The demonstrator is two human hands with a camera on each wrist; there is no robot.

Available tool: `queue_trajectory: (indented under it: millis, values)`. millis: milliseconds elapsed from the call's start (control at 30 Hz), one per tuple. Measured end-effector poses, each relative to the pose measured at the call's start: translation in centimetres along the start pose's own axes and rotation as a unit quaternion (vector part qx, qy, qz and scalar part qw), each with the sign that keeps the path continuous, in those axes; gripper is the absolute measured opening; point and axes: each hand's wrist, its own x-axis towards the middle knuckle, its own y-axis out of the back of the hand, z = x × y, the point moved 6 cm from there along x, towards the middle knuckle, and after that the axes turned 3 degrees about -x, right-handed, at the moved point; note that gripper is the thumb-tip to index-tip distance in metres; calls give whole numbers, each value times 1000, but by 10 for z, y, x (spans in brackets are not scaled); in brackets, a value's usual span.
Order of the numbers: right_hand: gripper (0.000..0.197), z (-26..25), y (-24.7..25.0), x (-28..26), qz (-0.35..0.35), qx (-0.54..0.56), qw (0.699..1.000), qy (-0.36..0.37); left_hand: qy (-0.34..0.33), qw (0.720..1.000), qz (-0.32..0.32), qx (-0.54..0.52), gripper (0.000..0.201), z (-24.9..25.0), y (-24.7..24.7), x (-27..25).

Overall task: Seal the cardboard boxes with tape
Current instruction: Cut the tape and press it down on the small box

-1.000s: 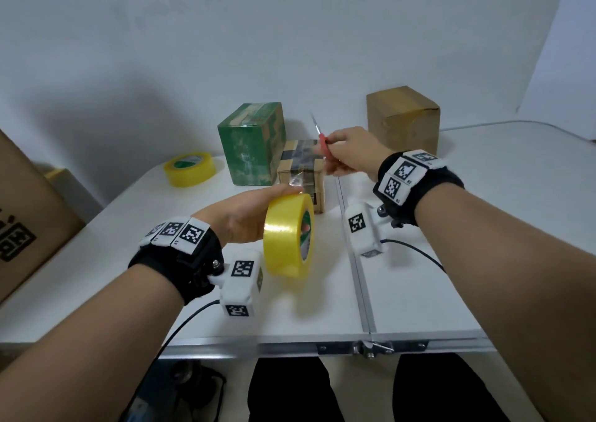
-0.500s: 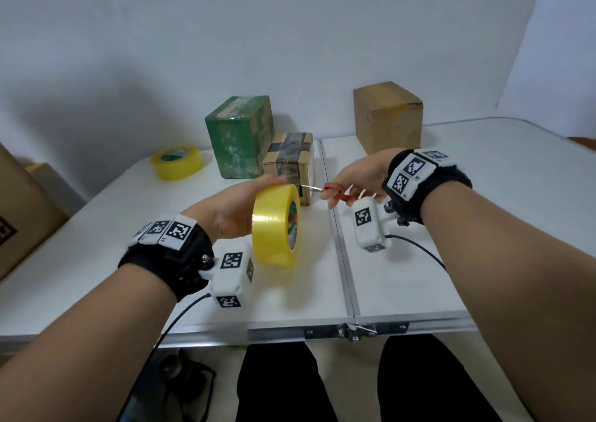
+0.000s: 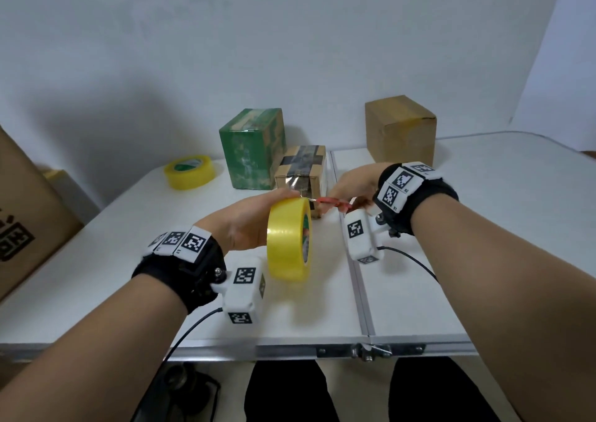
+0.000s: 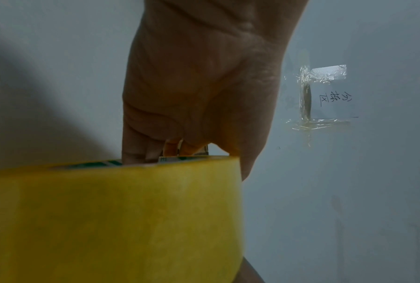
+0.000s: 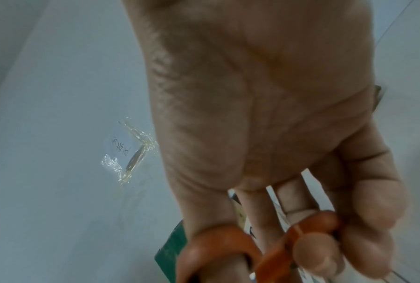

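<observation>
1. Nearest the viewer, the front edge of the white folding table (image 3: pixel 419 308) carries a metal latch (image 3: pixel 371 350) at its centre seam; every place below is given relative to the small taped box (image 3: pixel 301 171) that stands on this table just left of the seam.
2. In front of that box, the left hand (image 3: pixel 248 225) holds a yellow tape roll (image 3: pixel 288 239) upright above the tabletop, fingers hooked through the core and thumb along the top rim; the left wrist view shows the fingers (image 4: pixel 141 145) curled into the roll's hole.
3. A clear strip of tape (image 3: pixel 295 184) runs from the top of the roll to the front face of the small taped box.
4. In front and just to the right of the box, the right hand (image 3: pixel 353 183) grips red-handled scissors (image 3: pixel 333 201), thumb and fingers through the loops, blades pointing left toward the strip near the roll; whether the blades touch the tape cannot be told.
5. Touching or just beside the box's left rear stands a taller green box (image 3: pixel 253 149).
6. Well to the left of the box, a second yellow tape roll (image 3: pixel 188 171) lies flat on the table.
7. Behind and to the right of the box, across the seam, stands a plain brown cardboard box (image 3: pixel 400 131), near the white wall (image 3: pixel 290 34).
</observation>
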Motion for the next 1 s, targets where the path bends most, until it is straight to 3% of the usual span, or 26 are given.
queue_trajectory:
  millis: [100,167,333,500,667,833,1000]
  values:
    - [46,2,11,-3,22,-42,999,4,3,1000,-8,-5,48,0,-2,0]
    - [49,0,14,-4,37,-63,997,8,5,1000,-10,-4,50,0,-2,1]
    - [35,-4,2,6,-2,-37,999,-9,6,1000,-7,7,48,1,-1,0]
    - [43,-16,4,0,52,-80,995,32,3,1000,3,21,44,3,-1,-2]
    - [25,-11,4,0,50,-14,997,51,2,1000,3,26,40,4,-2,-2]
    - [23,-7,-1,-3,60,41,997,34,-8,999,18,29,37,4,0,-2]
    - [47,-6,-20,-27,-46,-62,997,12,-22,999,38,31,32,7,2,-5]
